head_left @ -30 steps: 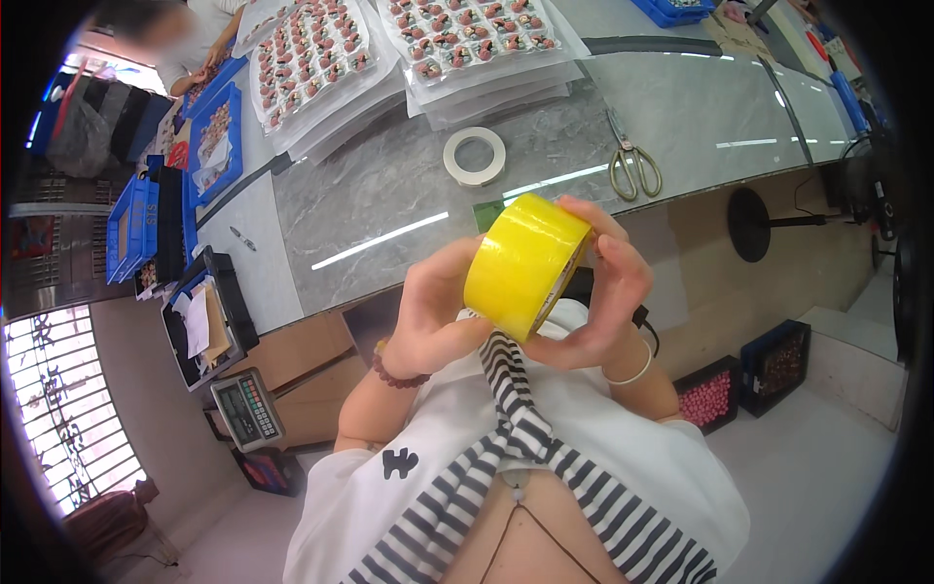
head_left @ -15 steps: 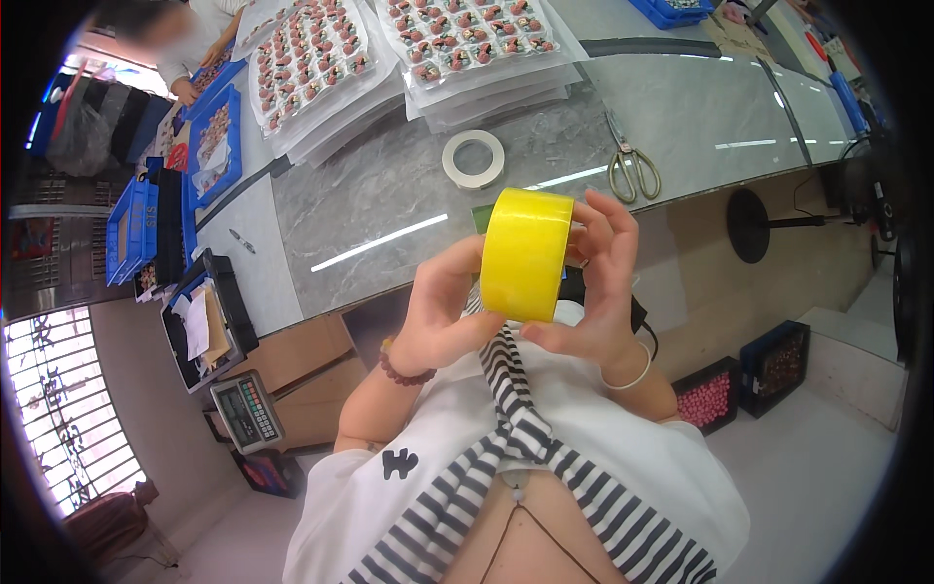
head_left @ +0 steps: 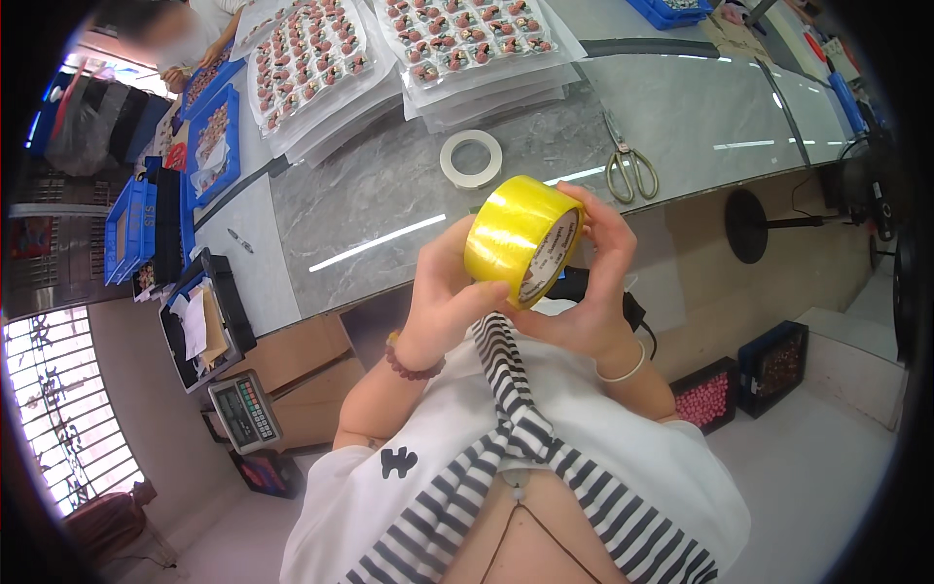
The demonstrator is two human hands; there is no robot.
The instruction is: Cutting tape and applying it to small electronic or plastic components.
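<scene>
A wide roll of yellow packing tape (head_left: pixel 508 232) is held up in front of me, tilted so that its printed inner core shows on the right. My left hand (head_left: pixel 443 282) grips its left side, the thumb along the lower edge. My right hand (head_left: pixel 605 263) curls around the right side, fingers over the upper rim and thumb beneath. Just beyond the roll, a flat ring of white tape (head_left: pixel 471 137) lies on the grey table (head_left: pixel 379 209). To the right of that rest scissors (head_left: pixel 630 173) with looped handles, close to the table's near edge.
Stacked plastic trays (head_left: pixel 477 44) of small red-brown pieces stand at the back. Blue crates (head_left: pixel 212 146) are on the left, near another person's hand (head_left: pixel 175 78). A black box of papers (head_left: pixel 209 316) and a scale (head_left: pixel 245 411) sit left; a bin of pink pieces (head_left: pixel 707 397) is right.
Both hands have turned the yellow tape roll, tipping it leftward so its inner core now faces right. The other person's hand at the far left has shifted.
</scene>
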